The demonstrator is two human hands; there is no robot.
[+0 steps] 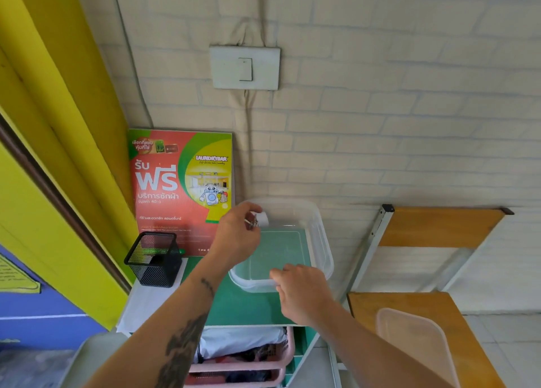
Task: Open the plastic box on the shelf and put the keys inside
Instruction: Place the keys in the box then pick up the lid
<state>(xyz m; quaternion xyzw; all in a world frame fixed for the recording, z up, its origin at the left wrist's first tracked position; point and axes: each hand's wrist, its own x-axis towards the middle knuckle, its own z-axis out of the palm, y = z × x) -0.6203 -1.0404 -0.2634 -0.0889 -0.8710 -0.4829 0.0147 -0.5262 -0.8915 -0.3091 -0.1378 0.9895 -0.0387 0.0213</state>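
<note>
A clear plastic box [322,241] stands open and empty on the green top of the shelf [243,305]. Its translucent lid [415,343] lies apart on the wooden chair seat at the right. My left hand [237,232] hovers over the box's left rim, fingers closed on the keys [256,221], which have a white tag. My right hand [301,291] grips the box's near rim.
A black mesh pen holder [155,258] stands at the shelf's left. A red and green laundry poster [181,188] leans against the wall behind. A pink basket [243,358] sits under the shelf top. A wooden chair [439,226] stands to the right.
</note>
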